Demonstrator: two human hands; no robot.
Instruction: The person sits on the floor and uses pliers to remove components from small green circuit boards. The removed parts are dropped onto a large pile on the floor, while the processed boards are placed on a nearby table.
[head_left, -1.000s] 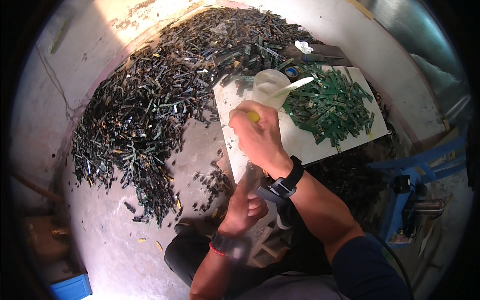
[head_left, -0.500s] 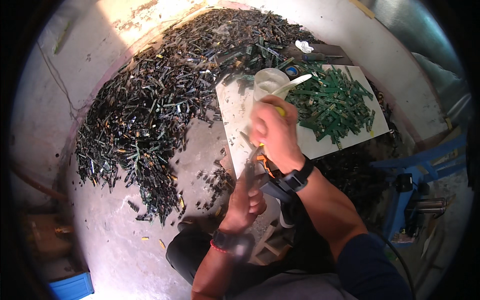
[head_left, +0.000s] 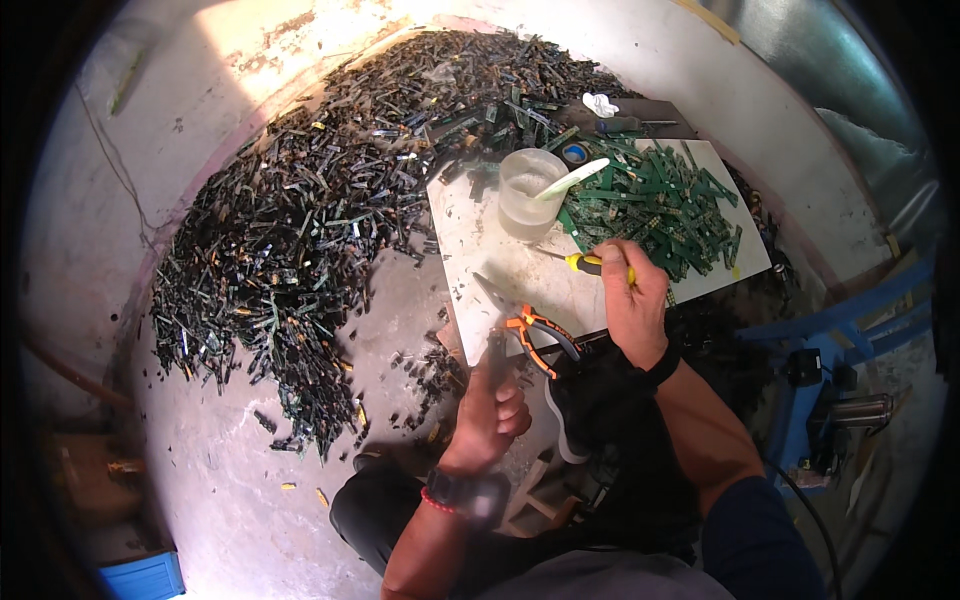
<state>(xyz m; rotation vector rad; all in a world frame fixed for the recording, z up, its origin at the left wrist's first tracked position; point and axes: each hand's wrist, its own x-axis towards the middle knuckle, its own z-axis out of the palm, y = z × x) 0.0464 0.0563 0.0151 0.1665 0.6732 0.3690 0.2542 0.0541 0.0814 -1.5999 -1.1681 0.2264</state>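
Observation:
My right hand [head_left: 636, 300] is closed around a yellow-and-black screwdriver [head_left: 588, 264], its thin shaft pointing left over the white board [head_left: 470, 235]. My left hand [head_left: 487, 412] grips a dark, narrow strip [head_left: 497, 345] upright at the board's near edge; blur hides its detail. Just beyond that strip, a thin grey piece [head_left: 489, 290] lies on the board. Orange-and-black pliers [head_left: 548, 338] rest at the near edge between my hands. A clear plastic cup [head_left: 520, 215] stands farther back, with a white spatula-like stick [head_left: 574, 178] leaning in it. Green circuit-board strips [head_left: 655, 205] are heaped to its right.
A large pile of dark electronic strips [head_left: 290, 240] spreads over the floor to the left and back. Behind the cup are a blue-centred tape roll [head_left: 575, 152], another screwdriver [head_left: 620, 124] and crumpled white paper [head_left: 600, 105]. A blue metal frame [head_left: 830, 318] stands right.
My right hand has moved right and nearer me with the screwdriver, away from the strip in my left hand. The cup and pliers now show more fully. My left hand stays about where it was.

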